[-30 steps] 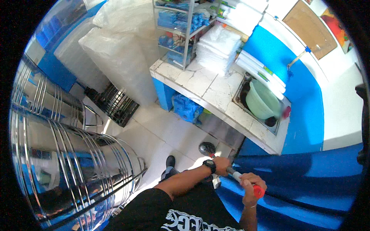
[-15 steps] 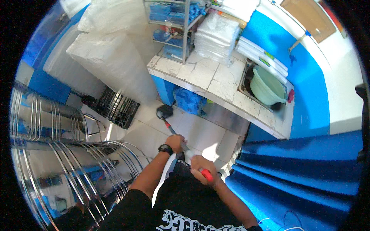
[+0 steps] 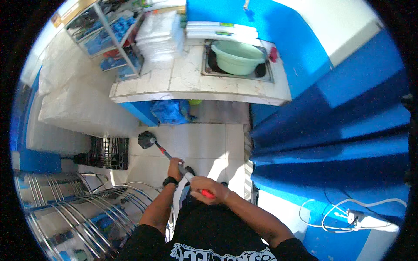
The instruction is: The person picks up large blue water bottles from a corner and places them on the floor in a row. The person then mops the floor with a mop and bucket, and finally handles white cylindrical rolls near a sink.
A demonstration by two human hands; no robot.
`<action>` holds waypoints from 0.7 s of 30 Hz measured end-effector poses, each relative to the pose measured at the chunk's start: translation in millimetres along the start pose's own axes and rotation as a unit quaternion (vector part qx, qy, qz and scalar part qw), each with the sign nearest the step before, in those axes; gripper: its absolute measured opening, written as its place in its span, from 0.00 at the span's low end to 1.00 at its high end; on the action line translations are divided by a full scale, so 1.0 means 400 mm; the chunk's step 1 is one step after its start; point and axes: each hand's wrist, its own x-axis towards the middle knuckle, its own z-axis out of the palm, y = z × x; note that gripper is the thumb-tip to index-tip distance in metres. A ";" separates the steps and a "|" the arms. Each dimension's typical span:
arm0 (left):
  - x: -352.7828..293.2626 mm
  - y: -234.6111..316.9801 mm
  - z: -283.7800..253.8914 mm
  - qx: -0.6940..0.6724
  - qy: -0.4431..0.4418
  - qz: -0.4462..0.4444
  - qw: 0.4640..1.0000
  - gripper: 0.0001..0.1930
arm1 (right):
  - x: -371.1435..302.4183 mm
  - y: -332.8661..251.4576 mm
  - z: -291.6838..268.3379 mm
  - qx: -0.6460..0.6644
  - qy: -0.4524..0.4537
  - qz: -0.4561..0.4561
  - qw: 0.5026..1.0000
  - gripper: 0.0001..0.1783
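I hold a mop slantwise over the pale tiled floor (image 3: 198, 141). Its dark, bushy mop head (image 3: 146, 140) rests on the tiles in front of the counter's left end. My left hand (image 3: 175, 168), with a black watch at the wrist, is wrapped round the grey shaft partway down. Higher up, my right hand (image 3: 208, 189) grips the white upper part, close to the red handle end. Both hands are closed on the mop, the left one nearer its head.
A white-tiled counter (image 3: 174, 85) bears a green basin (image 3: 239, 58) over a sink, and stacked white packs (image 3: 160, 37). Below lies a blue bag (image 3: 170, 112). Large wrapped bundles (image 3: 82, 104), a black crate (image 3: 109, 152) and metal chairs (image 3: 82, 213) line the left; a blue curtain (image 3: 331, 135) hangs right.
My view has turned to the right, so the counter now lies level across it and more curtain and a white cable show. Both hands keep their grip on the mop.
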 end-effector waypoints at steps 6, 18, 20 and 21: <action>-0.077 0.443 0.264 -0.046 -0.153 0.054 0.986 0.14 | -0.262 -0.270 -0.218 0.014 0.282 0.205 0.937 0.06; -0.187 0.788 0.449 0.036 -0.418 0.246 0.874 0.12 | -0.482 -0.475 -0.215 -0.070 0.449 0.117 0.883 0.09; -0.196 0.787 0.447 0.046 -0.445 0.254 0.857 0.12 | -0.493 -0.465 -0.198 -0.071 0.454 0.068 0.886 0.09; -0.198 0.787 0.442 0.060 -0.458 0.250 0.851 0.12 | -0.498 -0.463 -0.196 -0.080 0.453 0.068 0.885 0.09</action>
